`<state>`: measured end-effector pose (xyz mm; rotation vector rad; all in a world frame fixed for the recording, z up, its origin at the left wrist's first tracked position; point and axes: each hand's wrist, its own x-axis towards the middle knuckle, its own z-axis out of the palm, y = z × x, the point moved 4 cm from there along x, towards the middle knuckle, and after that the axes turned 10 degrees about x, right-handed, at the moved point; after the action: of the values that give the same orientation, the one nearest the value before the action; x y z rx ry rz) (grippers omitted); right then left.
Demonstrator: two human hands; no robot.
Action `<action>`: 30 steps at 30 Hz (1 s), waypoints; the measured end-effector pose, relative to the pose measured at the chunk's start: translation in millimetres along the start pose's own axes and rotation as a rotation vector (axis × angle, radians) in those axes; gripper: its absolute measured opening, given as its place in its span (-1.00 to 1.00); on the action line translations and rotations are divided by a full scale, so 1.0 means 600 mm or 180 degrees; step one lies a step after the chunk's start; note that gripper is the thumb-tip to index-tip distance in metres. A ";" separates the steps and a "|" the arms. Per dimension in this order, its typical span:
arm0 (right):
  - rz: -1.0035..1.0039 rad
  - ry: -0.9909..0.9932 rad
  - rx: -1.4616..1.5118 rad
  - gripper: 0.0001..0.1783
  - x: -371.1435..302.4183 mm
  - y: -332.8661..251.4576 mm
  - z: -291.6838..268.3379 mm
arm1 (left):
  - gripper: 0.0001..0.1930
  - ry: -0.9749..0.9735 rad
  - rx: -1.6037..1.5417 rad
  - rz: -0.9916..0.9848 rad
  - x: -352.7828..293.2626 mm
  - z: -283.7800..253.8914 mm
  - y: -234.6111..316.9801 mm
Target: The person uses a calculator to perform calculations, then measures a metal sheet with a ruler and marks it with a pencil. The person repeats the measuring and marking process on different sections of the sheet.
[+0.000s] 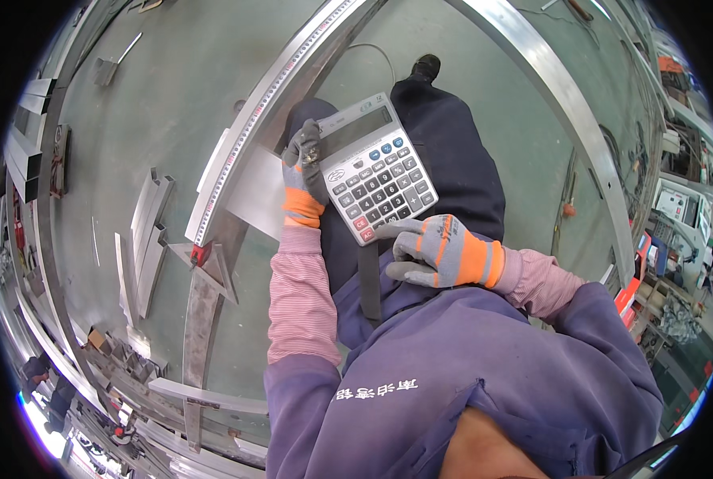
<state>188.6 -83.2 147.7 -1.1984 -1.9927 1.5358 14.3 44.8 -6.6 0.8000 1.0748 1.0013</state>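
Note:
A large silver-grey calculator (pixel 364 163) with a dark display and rows of keys lies tilted over my lap. My left hand (pixel 305 164), in a grey and orange work glove, is closed around its left edge beside the display. Low on the keypad, the extended index finger of my right hand (pixel 446 252) reaches the red keys at the lower left corner. That hand wears the same kind of glove and holds nothing; its other fingers are loosely bent. Whether the fingertip presses a key, I cannot tell.
Left of my lap, a measuring tape (pixel 252 120) lies along a metal profile, with a white sheet (pixel 254 190) beside it. A curved metal bar (pixel 568 104) arches on the right. Several metal offcuts (pixel 144 239) and a dustpan-like tool (pixel 107 72) are on the green floor (pixel 188 56).

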 end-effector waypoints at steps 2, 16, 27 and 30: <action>-0.0014 0.0023 -0.0046 -0.66 -0.002 0.003 -0.008 | -0.59 -0.0027 -0.0086 -0.0074 -0.003 0.006 0.007; -0.0171 0.0400 0.0036 -0.73 -0.014 0.021 -0.013 | -0.57 -0.0027 0.0089 -0.0047 -0.008 0.014 0.026; 0.0078 0.0044 -0.0023 -0.68 -0.014 0.014 -0.006 | -0.61 0.0013 -0.0157 -0.0037 -0.002 -0.002 0.000; -0.0402 0.0389 0.0031 -0.73 -0.012 0.016 -0.003 | -0.61 0.0109 -0.0275 0.0030 -0.005 0.004 0.002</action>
<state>198.0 -87.1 140.9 -1.1120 -1.9402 1.3762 15.8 42.2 -3.7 0.7204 1.0506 1.0655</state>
